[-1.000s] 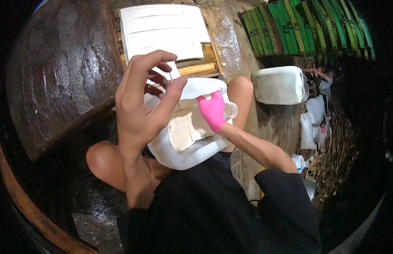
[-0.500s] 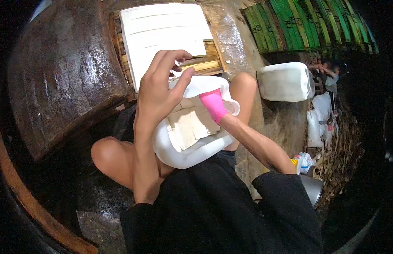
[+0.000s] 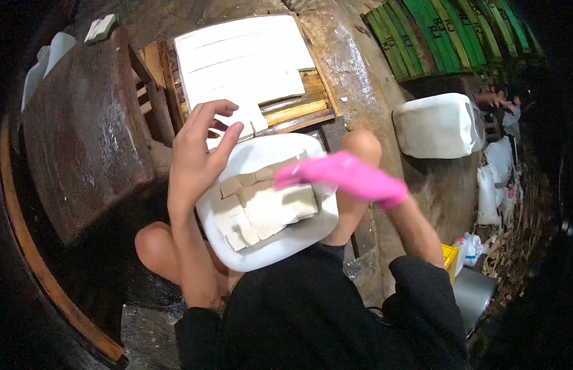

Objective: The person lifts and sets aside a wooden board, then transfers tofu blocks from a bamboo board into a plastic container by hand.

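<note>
A white plastic tub [image 3: 237, 261], a cut-open container, rests in the person's lap with pale, tofu-like blocks [image 3: 265, 209] packed inside. My left hand [image 3: 200, 151] hovers by the tub's far left rim, fingers curved and apart, holding nothing. In a pink glove, my right hand [image 3: 351, 176] passes over the tub's right side with fingers stretched out. It is blurred by motion, and nothing shows in it. Beyond the tub, a white, tofu-like slab [image 3: 237, 68] scored into strips lies on a slatted bamboo tray [image 3: 299, 105], with small cut pieces at its near edge.
A dark wet board [image 3: 83, 142] stands on the left, with a few white pieces [image 3: 101, 28] at its far corner. To the right are a whitish jerrycan [image 3: 434, 126], green slatted trays [image 3: 447, 37], white sacks [image 3: 495, 185] and a metal pot [image 3: 474, 293]. Another person's arm shows farther back.
My right hand has come up out of the tub and moved right. The tub now sits flatter, showing more blocks. My left hand has shifted left and nearer, and the view has moved slightly.
</note>
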The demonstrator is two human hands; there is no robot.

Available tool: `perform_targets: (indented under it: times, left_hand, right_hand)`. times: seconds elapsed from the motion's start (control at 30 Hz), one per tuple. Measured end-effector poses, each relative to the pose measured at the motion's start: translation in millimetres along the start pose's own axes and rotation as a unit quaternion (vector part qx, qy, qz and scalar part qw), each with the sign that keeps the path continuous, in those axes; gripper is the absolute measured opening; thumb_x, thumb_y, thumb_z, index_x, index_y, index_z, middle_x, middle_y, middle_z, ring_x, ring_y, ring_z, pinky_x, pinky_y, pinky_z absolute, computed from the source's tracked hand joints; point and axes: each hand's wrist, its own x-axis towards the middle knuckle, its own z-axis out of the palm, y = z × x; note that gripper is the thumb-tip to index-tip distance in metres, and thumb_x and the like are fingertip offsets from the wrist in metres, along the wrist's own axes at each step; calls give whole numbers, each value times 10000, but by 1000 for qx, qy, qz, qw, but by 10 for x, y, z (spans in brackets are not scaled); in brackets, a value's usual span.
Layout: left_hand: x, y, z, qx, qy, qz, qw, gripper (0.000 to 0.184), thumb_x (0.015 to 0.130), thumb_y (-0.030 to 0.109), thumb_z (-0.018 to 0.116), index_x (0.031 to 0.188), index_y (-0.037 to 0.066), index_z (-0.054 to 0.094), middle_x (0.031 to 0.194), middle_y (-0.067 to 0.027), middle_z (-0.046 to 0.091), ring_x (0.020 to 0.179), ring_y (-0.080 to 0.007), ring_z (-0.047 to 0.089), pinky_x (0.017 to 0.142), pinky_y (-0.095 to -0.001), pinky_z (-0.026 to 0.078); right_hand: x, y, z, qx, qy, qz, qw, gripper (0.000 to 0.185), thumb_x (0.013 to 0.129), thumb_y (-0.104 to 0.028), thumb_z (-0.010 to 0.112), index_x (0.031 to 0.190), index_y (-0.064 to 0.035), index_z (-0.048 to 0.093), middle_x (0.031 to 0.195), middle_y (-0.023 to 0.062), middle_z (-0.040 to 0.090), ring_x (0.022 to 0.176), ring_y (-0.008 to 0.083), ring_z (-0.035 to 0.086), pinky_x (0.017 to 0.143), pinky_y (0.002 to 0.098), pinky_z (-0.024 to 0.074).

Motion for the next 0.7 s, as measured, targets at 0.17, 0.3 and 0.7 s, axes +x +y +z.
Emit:
perform_targets:
  times: [0.17,0.3,0.7]
  left_hand:
    - [483,-108,168,82,-144,-52,985,383,880,319,631,1138,39,588,1015,-148,645,855,-235,641,745,-350,515]
    - [972,-393,399,285,-233,-159,916,414,894,355,591,1157,37,591,1050,-190,659,935,-290,645,811,-396,507]
    - [893,-906,229,287,-215,-300,884,304,866,298,614,945,5,605,866,-204,658,823,-358,638,724,-421,483]
  right_hand:
    - [479,1010,-1641,385,116,-105,910,439,1013,-241,341,1316,49,471,1353,172,511,1250,228,498,1071,336,378]
    - [1674,2766,-2223,206,274,88,935,560,975,-407,392,1413,-57,390,1431,155,429,1296,294,420,1095,417,286]
    - [2589,2774,-2115,448,141,27,882,564,971,-450,352,1370,-51,379,1329,147,514,1273,279,457,1082,535,314]
